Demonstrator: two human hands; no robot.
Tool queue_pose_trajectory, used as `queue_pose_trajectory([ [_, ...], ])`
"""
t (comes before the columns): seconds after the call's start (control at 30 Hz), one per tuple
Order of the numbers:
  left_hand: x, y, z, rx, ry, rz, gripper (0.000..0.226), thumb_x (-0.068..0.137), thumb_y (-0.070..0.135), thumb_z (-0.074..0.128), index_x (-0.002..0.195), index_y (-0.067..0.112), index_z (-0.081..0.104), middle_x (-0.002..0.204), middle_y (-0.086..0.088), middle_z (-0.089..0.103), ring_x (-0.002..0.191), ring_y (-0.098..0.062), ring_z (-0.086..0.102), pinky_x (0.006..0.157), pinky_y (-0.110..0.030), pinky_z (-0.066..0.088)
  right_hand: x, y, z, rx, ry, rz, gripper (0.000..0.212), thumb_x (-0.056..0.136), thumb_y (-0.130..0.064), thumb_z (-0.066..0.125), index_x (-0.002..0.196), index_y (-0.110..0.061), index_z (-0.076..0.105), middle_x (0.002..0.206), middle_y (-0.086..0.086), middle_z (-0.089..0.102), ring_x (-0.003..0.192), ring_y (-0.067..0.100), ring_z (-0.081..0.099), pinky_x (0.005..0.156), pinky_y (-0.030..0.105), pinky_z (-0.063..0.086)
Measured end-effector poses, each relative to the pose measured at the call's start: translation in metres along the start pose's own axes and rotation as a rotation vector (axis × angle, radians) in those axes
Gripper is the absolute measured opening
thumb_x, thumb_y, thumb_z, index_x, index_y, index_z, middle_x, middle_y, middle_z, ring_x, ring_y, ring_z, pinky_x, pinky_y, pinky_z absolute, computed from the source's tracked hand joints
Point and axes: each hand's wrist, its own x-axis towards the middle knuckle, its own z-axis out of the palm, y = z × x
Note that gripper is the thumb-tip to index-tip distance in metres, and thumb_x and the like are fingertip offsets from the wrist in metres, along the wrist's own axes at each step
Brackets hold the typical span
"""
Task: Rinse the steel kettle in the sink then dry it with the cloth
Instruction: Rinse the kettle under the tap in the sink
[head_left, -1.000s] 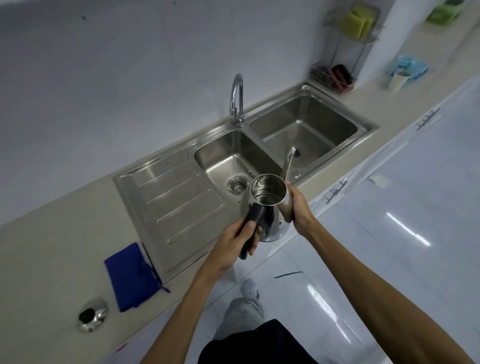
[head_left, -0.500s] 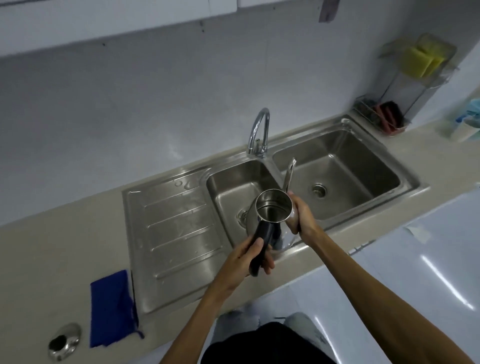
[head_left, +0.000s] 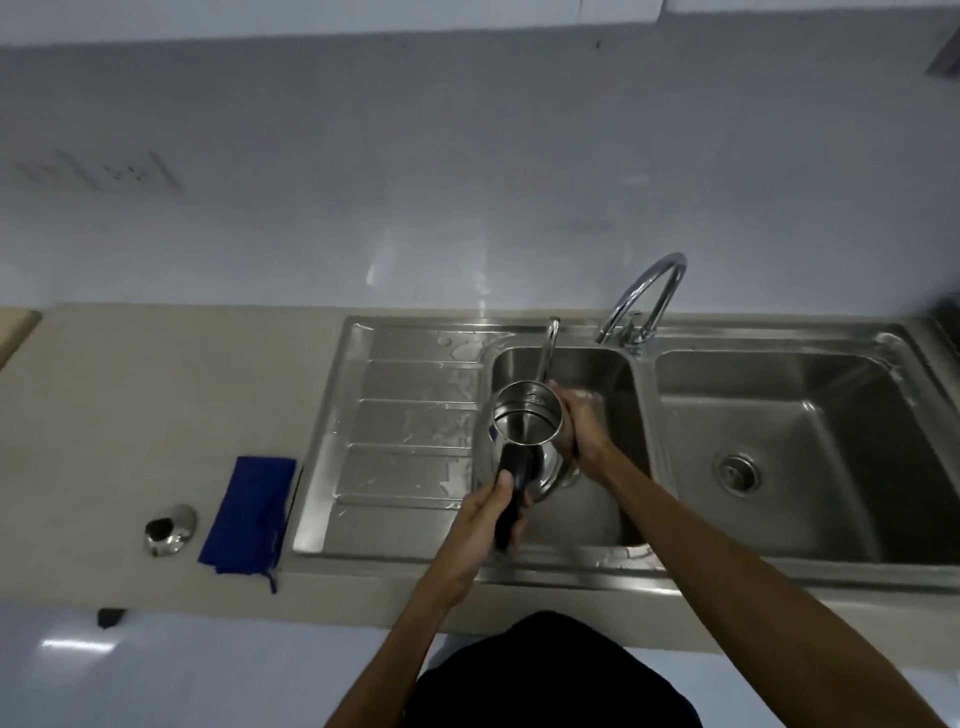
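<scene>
The steel kettle (head_left: 525, 422) is lidless, mouth up, with a black handle and a thin spout pointing away from me. It hangs above the left basin of the steel sink (head_left: 644, 395). My left hand (head_left: 488, 519) grips the black handle from below. My right hand (head_left: 582, 423) clasps the kettle's right side near the rim. A folded blue cloth (head_left: 249, 514) lies flat on the beige counter, left of the drainboard. The curved tap (head_left: 647, 296) stands behind and to the right of the kettle; no water runs from it.
A ribbed, wet drainboard (head_left: 405, 441) lies left of the basin. The right basin (head_left: 779, 452) has a round drain. A small shiny steel lid (head_left: 170, 529) rests on the counter beside the cloth. A tiled wall rises behind the counter.
The view has swung left and squared up to the sink. Both hands have carried the kettle forward, from in front of the counter edge to above the left basin.
</scene>
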Motion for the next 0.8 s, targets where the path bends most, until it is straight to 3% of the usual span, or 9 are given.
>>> queue_pose_trajectory([
  [0.13, 0.014, -0.005, 0.029, -0.063, 0.284, 0.048, 0.056, 0.094, 0.051, 0.049, 0.065, 0.004, 0.058, 0.050, -0.004, 0.047, 0.044, -0.014, 0.042, 0.047, -0.023, 0.035, 0.021, -0.003, -0.006, -0.020, -0.073, 0.065, 0.036, 0.104, -0.030, 0.046, 0.089, -0.010, 0.071, 0.073, -0.001, 0.076, 0.066, 0.009, 0.071, 0.065, 0.017, 0.056],
  [0.27, 0.038, -0.013, 0.044, -0.102, 0.365, 0.012, 0.055, 0.102, 0.027, 0.052, 0.051, 0.008, 0.061, 0.048, -0.014, 0.052, 0.040, -0.020, 0.047, 0.046, -0.028, 0.037, 0.039, -0.002, -0.023, -0.070, -0.088, 0.083, 0.035, 0.103, -0.031, 0.047, 0.087, -0.010, 0.071, 0.069, 0.000, 0.075, 0.058, 0.008, 0.068, 0.056, 0.017, 0.054],
  [0.43, 0.058, -0.022, 0.061, -0.104, 0.400, -0.002, 0.055, 0.102, 0.028, 0.054, 0.050, 0.011, 0.060, 0.045, -0.008, 0.051, 0.038, -0.017, 0.044, 0.044, -0.025, 0.033, 0.057, -0.001, -0.044, -0.134, -0.072, 0.087, 0.035, 0.100, -0.033, 0.053, 0.097, -0.005, 0.073, 0.086, 0.007, 0.076, 0.077, 0.016, 0.071, 0.074, 0.023, 0.057],
  [0.57, 0.075, -0.021, 0.072, -0.046, 0.519, 0.021, 0.054, 0.099, 0.028, 0.059, 0.046, 0.019, 0.055, 0.045, -0.002, 0.047, 0.044, -0.018, 0.043, 0.048, -0.026, 0.034, 0.092, 0.009, -0.072, -0.343, -0.003, -0.008, 0.063, 0.083, -0.067, 0.066, 0.098, -0.008, 0.079, 0.098, 0.014, 0.078, 0.096, 0.031, 0.074, 0.103, 0.050, 0.051],
  [0.6, 0.079, -0.019, 0.074, -0.044, 0.526, 0.018, 0.052, 0.099, 0.027, 0.060, 0.048, 0.018, 0.055, 0.045, -0.002, 0.047, 0.044, -0.017, 0.044, 0.049, -0.027, 0.035, 0.101, 0.011, -0.082, -0.414, 0.018, -0.033, 0.062, 0.083, -0.067, 0.064, 0.099, -0.009, 0.079, 0.100, 0.015, 0.078, 0.099, 0.032, 0.073, 0.106, 0.052, 0.048],
  [0.7, 0.093, -0.019, 0.078, -0.083, 0.546, 0.000, 0.049, 0.099, 0.026, 0.060, 0.052, 0.012, 0.056, 0.046, -0.001, 0.050, 0.045, -0.014, 0.047, 0.049, -0.026, 0.039, 0.093, -0.014, -0.100, -0.670, 0.124, -0.159, 0.035, 0.098, -0.023, 0.061, 0.127, -0.002, 0.066, 0.127, 0.018, 0.068, 0.122, 0.034, 0.062, 0.112, 0.042, 0.042],
  [0.8, 0.104, -0.022, 0.083, -0.134, 0.529, -0.002, 0.041, 0.100, 0.025, 0.057, 0.063, 0.007, 0.060, 0.058, -0.008, 0.055, 0.056, -0.017, 0.053, 0.055, -0.028, 0.044, 0.092, -0.046, -0.124, -0.849, 0.239, -0.395, 0.049, 0.096, 0.004, 0.053, 0.144, 0.001, 0.045, 0.134, 0.008, 0.055, 0.128, 0.023, 0.050, 0.105, 0.028, 0.036],
])
